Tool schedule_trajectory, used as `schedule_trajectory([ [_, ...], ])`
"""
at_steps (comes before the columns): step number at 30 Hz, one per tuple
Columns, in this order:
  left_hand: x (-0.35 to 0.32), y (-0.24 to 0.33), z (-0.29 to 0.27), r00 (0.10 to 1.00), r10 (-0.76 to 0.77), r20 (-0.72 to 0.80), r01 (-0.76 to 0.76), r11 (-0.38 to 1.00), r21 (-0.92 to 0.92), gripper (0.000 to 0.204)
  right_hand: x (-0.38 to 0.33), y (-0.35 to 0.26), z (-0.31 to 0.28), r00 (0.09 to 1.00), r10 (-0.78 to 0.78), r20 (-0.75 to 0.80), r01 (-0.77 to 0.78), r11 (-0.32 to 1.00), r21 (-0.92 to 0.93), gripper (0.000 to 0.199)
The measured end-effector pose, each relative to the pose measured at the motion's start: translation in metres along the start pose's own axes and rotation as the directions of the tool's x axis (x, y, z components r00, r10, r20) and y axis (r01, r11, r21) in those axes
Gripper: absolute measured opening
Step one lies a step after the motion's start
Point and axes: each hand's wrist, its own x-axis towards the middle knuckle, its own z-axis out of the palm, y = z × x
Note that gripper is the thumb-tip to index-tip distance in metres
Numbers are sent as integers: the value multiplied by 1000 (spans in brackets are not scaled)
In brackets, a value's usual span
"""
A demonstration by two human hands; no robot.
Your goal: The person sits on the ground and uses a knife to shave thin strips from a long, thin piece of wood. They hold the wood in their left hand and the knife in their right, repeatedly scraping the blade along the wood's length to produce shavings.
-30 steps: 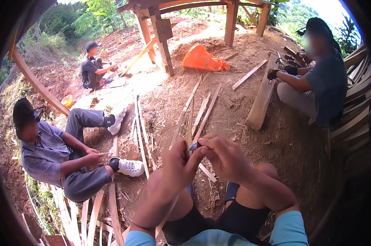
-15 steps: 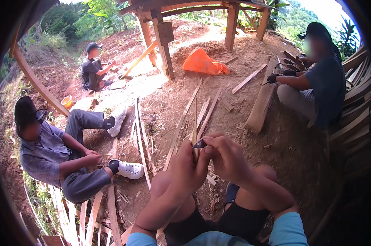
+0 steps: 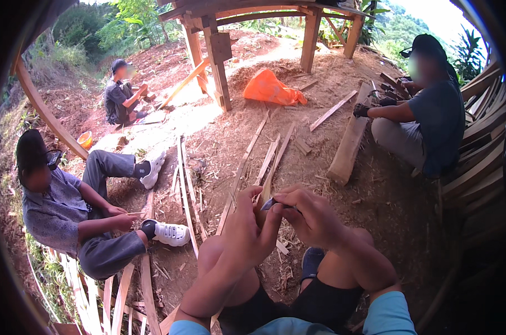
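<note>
From where I stand, the person's two hands meet over the gap between the knees. The left hand (image 3: 246,226) is curled round a pale wooden strip (image 3: 265,187), whose far end points away over the ground; the right hand (image 3: 309,216) pinches a small dark blade (image 3: 268,204) between thumb and fingers. The blade sits right at the left hand's thumb, its edge close to the wood, though I can't tell whether it bites.

Just beyond, loose strips (image 3: 278,159) lie lengthwise on the earth, seeming to overlap the held one from here. To the left, two long laths (image 3: 187,190) run beside a seated co-worker's white shoe (image 3: 172,234), so elbow room on that side ends at their edges. To the right, a band of brown earth (image 3: 398,223) stretches from the person's knee toward stacked boards (image 3: 485,131). Farther right, a thick plank (image 3: 348,139) turns its squared end this way, with another co-worker's gloved hand (image 3: 360,110) on its far part. An orange sheet (image 3: 271,89) lies beyond, near a wooden post (image 3: 218,70).
</note>
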Motion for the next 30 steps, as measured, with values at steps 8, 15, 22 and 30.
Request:
schedule_trajectory([
  [8,1,-6,-2,996,-17,92,11,998,62,23,-2,7,6,997,60,-38,-57,996,70,22],
  [15,4,-9,0,996,-1,91,-6,997,73,22,-2,12,5,997,41,-59,-42,999,-21,22],
  [22,8,-9,0,996,-23,82,19,998,56,22,-2,14,11,993,89,-73,-90,996,-4,26],
  [30,9,-10,-5,989,-56,139,57,998,-8,24,-1,13,8,996,78,39,-79,997,24,28],
])
